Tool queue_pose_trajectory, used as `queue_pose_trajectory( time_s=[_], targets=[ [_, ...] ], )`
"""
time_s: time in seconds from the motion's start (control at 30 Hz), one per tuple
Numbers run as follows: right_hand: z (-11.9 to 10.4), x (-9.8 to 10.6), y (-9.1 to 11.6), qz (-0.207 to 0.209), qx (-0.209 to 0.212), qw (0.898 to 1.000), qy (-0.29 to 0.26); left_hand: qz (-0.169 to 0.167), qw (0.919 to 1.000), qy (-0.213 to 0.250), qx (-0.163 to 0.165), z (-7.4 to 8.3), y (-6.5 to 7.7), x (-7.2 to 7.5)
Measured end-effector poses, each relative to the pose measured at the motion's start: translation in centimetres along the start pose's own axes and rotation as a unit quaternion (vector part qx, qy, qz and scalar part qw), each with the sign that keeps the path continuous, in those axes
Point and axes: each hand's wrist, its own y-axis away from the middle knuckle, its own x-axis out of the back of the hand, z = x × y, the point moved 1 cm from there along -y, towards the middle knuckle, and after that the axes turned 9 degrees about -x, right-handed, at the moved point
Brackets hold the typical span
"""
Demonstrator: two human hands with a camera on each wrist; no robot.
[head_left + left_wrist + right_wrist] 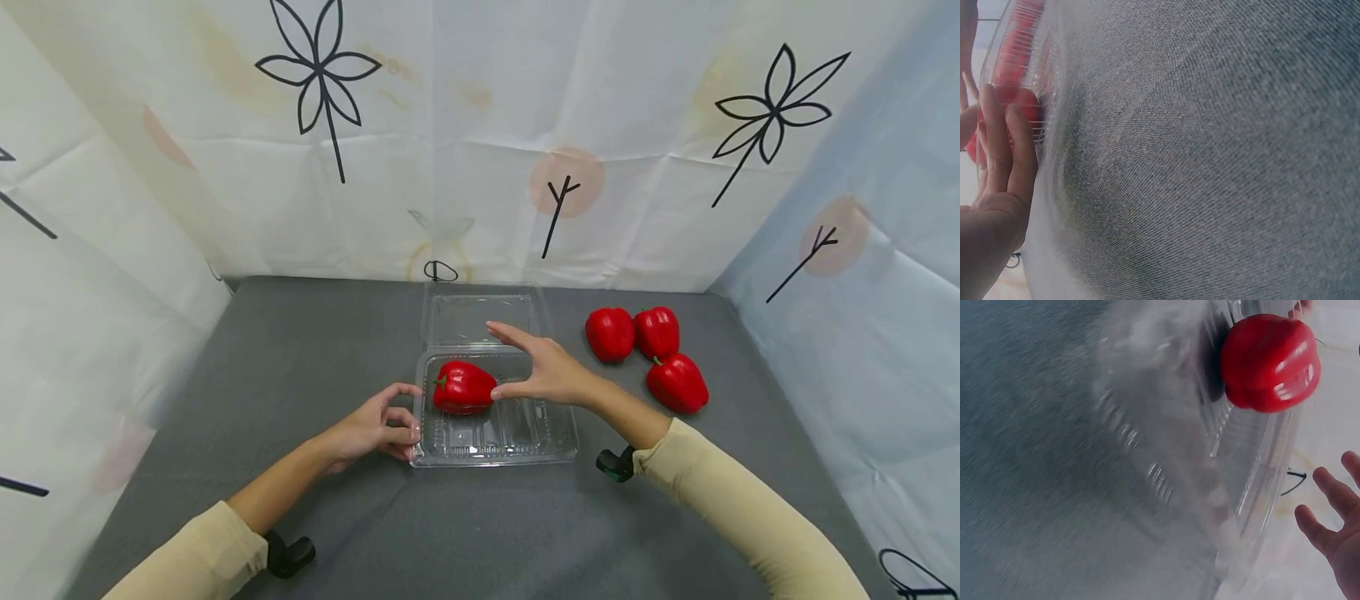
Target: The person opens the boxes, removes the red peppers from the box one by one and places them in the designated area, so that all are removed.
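Observation:
A clear plastic clamshell container [517, 454] lies with its lid [483, 321] folded back behind it. One red bell pepper [463, 387] rests on its side in the left part of the base, green stem pointing left. My left hand [378, 425] holds the container's left edge; in the left wrist view, fingers [1000, 147] of that hand lie along the ribbed outer wall. Over the container my right hand [551, 371] has its fingers spread, the thumb tip beside the pepper's right end. The right wrist view shows the bell pepper [1269, 362] apart from those spread fingers [1335, 494].
Three more red bell peppers, a left one [610, 335], a back one [657, 332] and a front one [677, 383], sit close together right of the container. Grey cloth covers the table [322, 333]. A printed white curtain [480, 167] stands behind and at both sides.

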Motion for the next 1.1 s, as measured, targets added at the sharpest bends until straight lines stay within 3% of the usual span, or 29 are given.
queue_pose_trajectory(
  time_s=[0.43,0.83,1.1],
  targets=[
    [-0.6,-2.7,-1.9,-0.052,-0.003,0.999,0.002,0.006,1.0000,0.001,0.006,0.0,-0.1,0.1],
    [-1.0,-3.4,-2.4,-0.079,0.015,0.996,0.037,-0.003,1.0000,0.006,-0.004,-0.2,-0.1,0.0],
    [-1.0,-3.7,-2.4,-0.091,0.000,0.995,0.044,-0.003,1.0000,0.006,-0.005,-0.2,0.0,0.1]
  ],
)
